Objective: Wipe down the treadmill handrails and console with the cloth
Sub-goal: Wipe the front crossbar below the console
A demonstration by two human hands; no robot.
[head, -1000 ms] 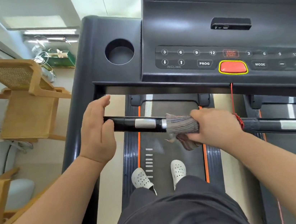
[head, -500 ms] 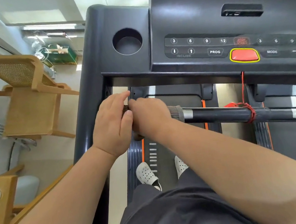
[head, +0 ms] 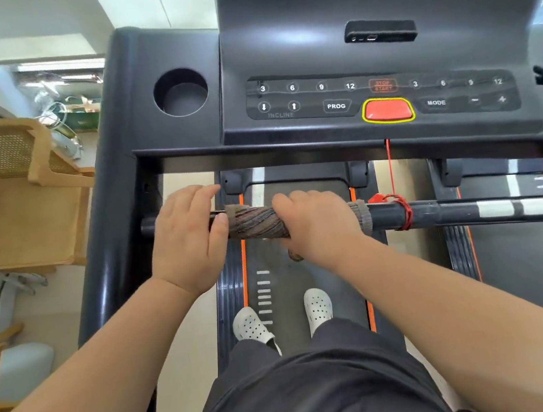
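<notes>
Both hands grip the handrail [head: 436,211], right [head: 320,223] over cloth [head: 255,223], left [head: 188,237] bare.

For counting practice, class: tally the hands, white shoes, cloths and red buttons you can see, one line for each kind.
Hands: 2
White shoes: 2
Cloth: 1
Red button: 1
Total: 6

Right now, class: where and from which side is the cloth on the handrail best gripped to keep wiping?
Probably around its middle, from above, as the right hand does: the cloth wraps the horizontal handrail, so fingers curl over it. The left hand grips the rail beside it.
</notes>
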